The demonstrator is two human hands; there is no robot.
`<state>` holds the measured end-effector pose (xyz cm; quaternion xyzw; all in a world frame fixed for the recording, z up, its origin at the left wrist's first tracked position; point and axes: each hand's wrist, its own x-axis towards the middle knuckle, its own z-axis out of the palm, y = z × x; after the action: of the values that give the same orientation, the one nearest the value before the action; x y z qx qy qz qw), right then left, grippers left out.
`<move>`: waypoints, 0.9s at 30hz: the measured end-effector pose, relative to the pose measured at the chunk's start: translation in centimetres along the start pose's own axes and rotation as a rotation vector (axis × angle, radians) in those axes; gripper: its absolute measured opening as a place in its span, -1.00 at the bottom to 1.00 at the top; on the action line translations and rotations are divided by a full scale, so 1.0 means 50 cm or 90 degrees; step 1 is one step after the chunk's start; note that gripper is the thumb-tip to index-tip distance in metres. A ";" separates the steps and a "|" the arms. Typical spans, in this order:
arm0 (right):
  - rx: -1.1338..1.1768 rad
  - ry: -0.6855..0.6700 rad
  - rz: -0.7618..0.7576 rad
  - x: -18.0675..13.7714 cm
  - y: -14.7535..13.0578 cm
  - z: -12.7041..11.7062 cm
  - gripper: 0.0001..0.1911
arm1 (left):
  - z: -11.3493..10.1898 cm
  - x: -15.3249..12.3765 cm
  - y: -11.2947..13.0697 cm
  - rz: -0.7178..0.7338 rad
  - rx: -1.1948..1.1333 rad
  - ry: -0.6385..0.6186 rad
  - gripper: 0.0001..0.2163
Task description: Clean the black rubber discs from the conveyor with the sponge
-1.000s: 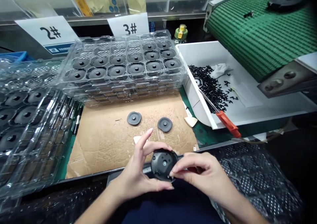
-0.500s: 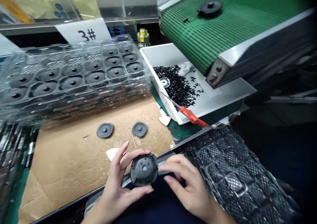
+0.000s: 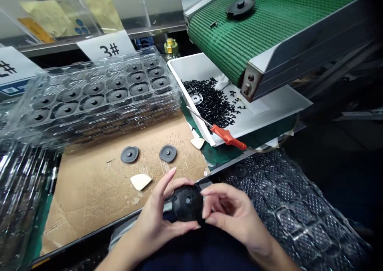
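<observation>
My left hand grips a black round plastic part by its rim, thumb below and fingers above. The part's face with a small light hole in the middle is turned towards me. At its right edge is my right hand, fingers curled in and the fingertips against or very close to the rim. Whatever they pinch there is hidden. Beyond my hands, two similar dark discs, a left one and a right one, lie on the cardboard, with a cream wedge-shaped piece nearer me.
Clear trays of discs are stacked at the back left. A white bin holds small black scraps; a red-handled tool rests on its edge. A green conveyor carries another disc. More trays stand at right.
The part has shifted slightly right in my left hand's grip and looks tilted differently. My right fingers have curled in closer to its edge. The camera view has turned a little.
</observation>
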<state>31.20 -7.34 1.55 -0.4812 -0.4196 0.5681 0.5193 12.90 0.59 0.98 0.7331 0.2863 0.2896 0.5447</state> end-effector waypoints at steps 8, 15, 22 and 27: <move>-0.135 -0.037 0.008 0.014 -0.022 0.001 -0.71 | -0.011 -0.001 0.007 -0.076 -0.053 -0.046 -0.09; -0.099 -0.163 0.066 0.051 -0.041 0.005 -0.75 | -0.029 0.001 0.010 -0.152 -0.152 -0.131 -0.04; 0.009 -0.207 0.143 0.070 -0.034 0.018 -0.85 | -0.035 -0.004 0.004 -0.167 -0.155 -0.134 0.00; 0.039 -0.082 0.181 0.053 -0.006 0.019 -0.86 | -0.039 -0.003 -0.008 -0.110 -0.109 -0.089 -0.02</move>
<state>30.32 -4.64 1.71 -0.4825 -0.3621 0.6778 0.4202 11.34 1.83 1.03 0.6749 0.2835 0.2135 0.6469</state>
